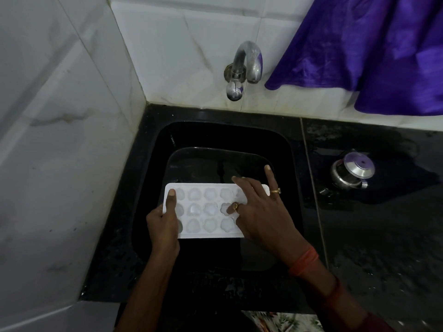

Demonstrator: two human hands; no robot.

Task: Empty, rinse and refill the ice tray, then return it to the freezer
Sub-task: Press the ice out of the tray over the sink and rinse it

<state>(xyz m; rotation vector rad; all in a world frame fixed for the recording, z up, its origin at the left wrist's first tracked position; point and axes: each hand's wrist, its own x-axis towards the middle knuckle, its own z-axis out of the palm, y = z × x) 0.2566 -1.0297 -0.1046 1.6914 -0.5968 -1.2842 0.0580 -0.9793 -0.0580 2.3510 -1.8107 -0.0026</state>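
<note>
A white ice tray [206, 209] with rows of shaped pockets holding ice is held level over the black sink [165, 140]. My left hand [164, 226] grips its left end, thumb laid across the top. My right hand [259, 212] rests on the tray's right end with fingers spread, the fingertips pressing on the pockets; it wears two gold rings. The tray's right end is hidden under this hand.
A chrome tap [247, 65] sticks out of the white tiled wall above the sink, with no water running. A purple cloth [374, 49] hangs at the upper right. A small steel lidded pot [352, 170] stands on the wet black counter [383, 236] to the right.
</note>
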